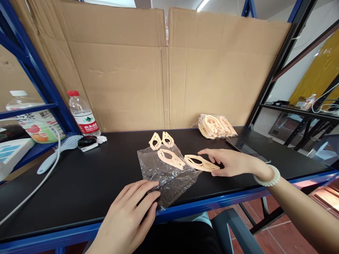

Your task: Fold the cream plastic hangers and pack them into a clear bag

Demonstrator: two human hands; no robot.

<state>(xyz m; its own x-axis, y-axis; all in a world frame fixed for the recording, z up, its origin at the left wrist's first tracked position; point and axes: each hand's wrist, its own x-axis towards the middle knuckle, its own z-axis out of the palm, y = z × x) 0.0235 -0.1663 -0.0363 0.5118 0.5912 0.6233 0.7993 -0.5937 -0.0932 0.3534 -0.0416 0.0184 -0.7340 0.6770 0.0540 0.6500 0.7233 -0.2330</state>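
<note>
My left hand [132,208] rests with outstretched fingers on the near left edge of a clear plastic bag [169,192]. At the right, my right hand [230,161] has its thumb and fingers around the right end of a cream folding hanger [197,160], which lies on the table. A second cream folding hanger [171,158], folded up, lies on the bag just left of it. Behind the bag are two small cream clips [155,141], side by side. The hanger's right tip is partly hidden by my right fingers.
A bag of more cream hangers [215,126] sits at the back right, near a dark phone [247,150]. On the left are a red-capped bottle [83,116], a hairbrush [59,151] and a white cable [34,192]. Cardboard [119,77] walls the back.
</note>
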